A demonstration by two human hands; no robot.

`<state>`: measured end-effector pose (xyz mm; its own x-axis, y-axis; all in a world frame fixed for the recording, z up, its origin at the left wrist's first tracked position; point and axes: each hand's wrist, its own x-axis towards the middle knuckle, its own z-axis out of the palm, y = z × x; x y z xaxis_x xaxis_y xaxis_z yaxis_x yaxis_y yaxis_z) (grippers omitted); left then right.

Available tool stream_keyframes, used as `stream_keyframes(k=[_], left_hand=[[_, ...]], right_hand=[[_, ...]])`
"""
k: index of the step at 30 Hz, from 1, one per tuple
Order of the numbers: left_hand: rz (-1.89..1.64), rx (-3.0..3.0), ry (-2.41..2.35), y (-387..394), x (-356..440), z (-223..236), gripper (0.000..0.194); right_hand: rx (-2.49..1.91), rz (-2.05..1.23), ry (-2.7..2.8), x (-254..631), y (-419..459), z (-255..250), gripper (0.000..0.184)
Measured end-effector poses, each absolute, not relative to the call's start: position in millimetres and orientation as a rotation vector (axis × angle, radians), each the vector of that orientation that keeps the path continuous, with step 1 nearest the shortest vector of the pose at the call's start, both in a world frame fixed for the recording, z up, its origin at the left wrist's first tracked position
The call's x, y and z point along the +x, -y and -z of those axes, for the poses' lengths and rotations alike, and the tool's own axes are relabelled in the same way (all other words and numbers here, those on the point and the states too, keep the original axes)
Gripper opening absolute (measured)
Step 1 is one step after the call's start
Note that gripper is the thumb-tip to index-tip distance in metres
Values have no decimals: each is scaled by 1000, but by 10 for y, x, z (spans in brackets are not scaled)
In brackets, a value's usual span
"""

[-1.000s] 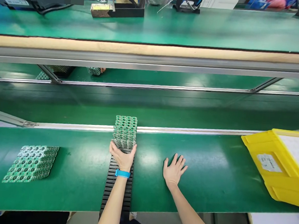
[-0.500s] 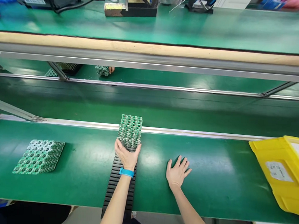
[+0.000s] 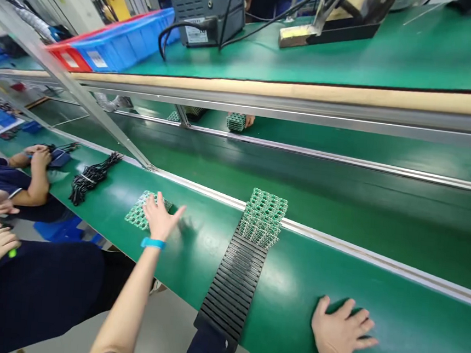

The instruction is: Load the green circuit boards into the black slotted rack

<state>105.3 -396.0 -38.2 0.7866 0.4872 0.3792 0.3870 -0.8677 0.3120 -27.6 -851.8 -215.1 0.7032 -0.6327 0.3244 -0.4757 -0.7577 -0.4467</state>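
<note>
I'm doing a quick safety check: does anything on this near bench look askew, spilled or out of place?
One thing: the black slotted rack juts past the front edge of the green bench, so it might get knocked. I see nothing spilled.

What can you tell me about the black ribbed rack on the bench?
The black ribbed rack is a long, narrow strip, apparently plastic, with close ridges running across it. It lies lengthwise across the green bench, its near end jutting past the edge beside dark clothing; whether they touch is unclear. Green circuit boards stand packed at its far end, hiding that part. Neither the left hand nor the right hand touches it.
</note>
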Motion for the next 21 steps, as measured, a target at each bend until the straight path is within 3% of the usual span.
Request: stream_keyframes(k=[4,9,16,21], left_hand=[[-231,2889,-898,3051,1213,78,117],[64,2898,-915,2811,1244,80,114],[76,2874,-881,2843,1219,50,110],[-81,2945,-885,2903,1128,-179,108]], right_hand=[[-2571,728,-849,-279,8497,2118,77],[-2584,716,-843,-273,8519,2128,83],[-2606,610,-895,-256,8587,2157,75],[-2677,628,-890,-270,8549,2151,79]])
